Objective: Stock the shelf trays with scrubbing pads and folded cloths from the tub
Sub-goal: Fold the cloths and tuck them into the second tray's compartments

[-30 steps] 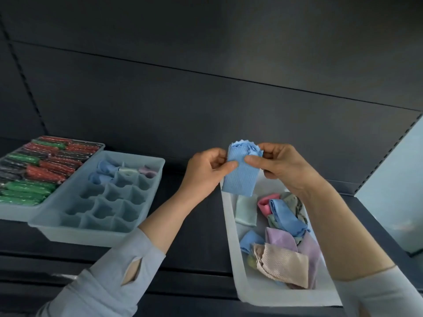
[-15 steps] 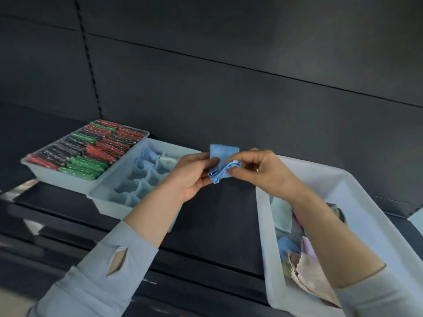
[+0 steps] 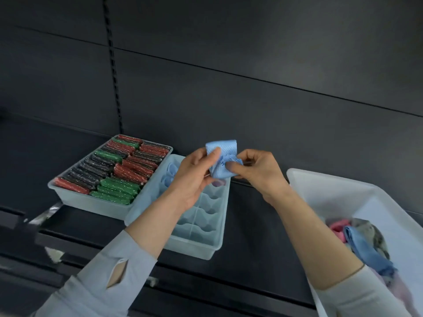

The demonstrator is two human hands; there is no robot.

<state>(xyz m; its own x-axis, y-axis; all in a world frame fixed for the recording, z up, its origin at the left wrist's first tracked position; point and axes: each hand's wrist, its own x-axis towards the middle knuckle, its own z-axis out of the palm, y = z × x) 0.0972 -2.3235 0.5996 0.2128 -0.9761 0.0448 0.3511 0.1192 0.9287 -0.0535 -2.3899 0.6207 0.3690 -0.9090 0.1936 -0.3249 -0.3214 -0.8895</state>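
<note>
A small blue cloth (image 3: 223, 156), partly folded, is pinched between my left hand (image 3: 194, 177) and my right hand (image 3: 256, 172), above the far end of a pale blue divided tray (image 3: 206, 225). A few folded cloths (image 3: 169, 175) sit in that tray's far cells, partly hidden by my left hand. To its left stands a pale blue tray (image 3: 75, 197) packed with red, green and black scrubbing pads (image 3: 119, 170). The white tub (image 3: 325, 186) at the right holds loose pink, blue and grey cloths (image 3: 361, 241).
Both trays rest on a dark shelf (image 3: 251, 236) with a dark back panel (image 3: 229, 99) behind. A slotted upright runs down the back panel at the left. The shelf's front edge runs below the trays, with a lower ledge beneath.
The view has swung left and the hands have carried the blue cloth from over the tub to over the divided tray. The cloth went from hanging flat to being folded over.
</note>
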